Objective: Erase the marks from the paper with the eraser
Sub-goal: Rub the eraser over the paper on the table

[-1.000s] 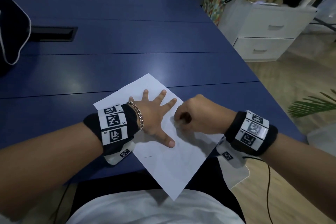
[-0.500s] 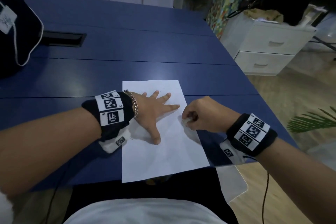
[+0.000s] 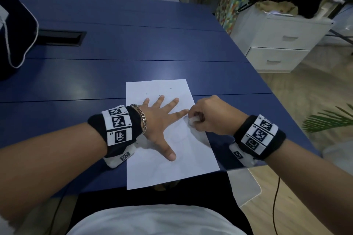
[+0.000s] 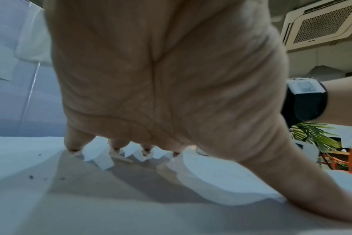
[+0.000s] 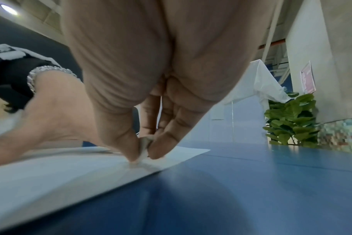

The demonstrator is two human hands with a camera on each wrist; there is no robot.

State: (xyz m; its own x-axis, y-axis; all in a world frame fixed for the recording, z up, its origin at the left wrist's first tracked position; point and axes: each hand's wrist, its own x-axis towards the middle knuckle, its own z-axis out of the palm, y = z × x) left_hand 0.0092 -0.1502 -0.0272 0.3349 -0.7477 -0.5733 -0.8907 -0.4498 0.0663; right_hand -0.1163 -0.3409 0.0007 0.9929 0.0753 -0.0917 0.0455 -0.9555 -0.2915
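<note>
A white sheet of paper (image 3: 162,173) lies on the blue table (image 3: 133,44), its near edge hanging over the table's front. Faint pencil marks (image 3: 168,89) show near its far end. My left hand (image 3: 160,122) lies flat on the paper with fingers spread, pressing it down; the left wrist view shows the fingertips (image 4: 73,147) on the sheet (image 4: 90,206). My right hand (image 3: 208,116) pinches a small white eraser (image 3: 192,120) and holds it down on the paper near its right edge, beside my left index finger. The right wrist view shows the eraser (image 5: 144,145) between thumb and fingers, touching the paper (image 5: 50,174).
A dark bag with a white cord (image 3: 11,30) sits at the table's far left beside a black cable slot (image 3: 61,38). A white drawer cabinet (image 3: 282,44) stands right of the table, plants (image 3: 324,122) nearby. The table's right edge (image 3: 267,89) is close to my right wrist.
The paper has turned from a diagonal lie to straight, long side pointing away from me. My left hand stayed flat on it; my right hand kept the eraser on the sheet's right side.
</note>
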